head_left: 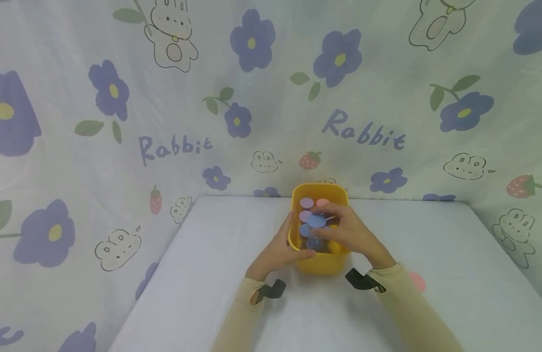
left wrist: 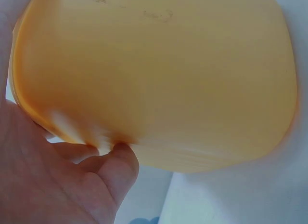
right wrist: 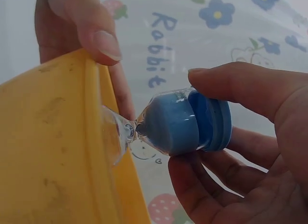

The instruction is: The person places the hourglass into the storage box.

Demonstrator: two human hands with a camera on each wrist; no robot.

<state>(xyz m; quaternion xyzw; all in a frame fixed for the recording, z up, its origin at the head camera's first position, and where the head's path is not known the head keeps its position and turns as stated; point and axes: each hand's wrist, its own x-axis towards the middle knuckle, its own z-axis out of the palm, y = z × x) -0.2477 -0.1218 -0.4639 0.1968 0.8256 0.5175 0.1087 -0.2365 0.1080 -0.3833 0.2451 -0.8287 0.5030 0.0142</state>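
A yellow plastic bin (head_left: 321,264) stands at the back middle of the white table, tilted toward me. My left hand (head_left: 277,252) grips its left side, thumb over the front rim and fingertips against the outer wall (left wrist: 159,89) in the left wrist view. With thumb and fingers, my right hand (head_left: 352,232) holds a sand timer by its blue capped end. In the right wrist view this sand timer (right wrist: 171,120) shows clear glass and blue sand; its far bulb is partly hidden behind the bin's rim. Purple discs (head_left: 306,202), a pink disc (head_left: 323,202) and a blue disc (head_left: 304,230) show inside the bin.
On the table, a pink disc (head_left: 417,282) lies partly behind my right sleeve. Directly behind the bin hangs a white curtain (head_left: 271,98) printed with flowers and rabbits. Black straps (head_left: 361,280) sit at both wrists.
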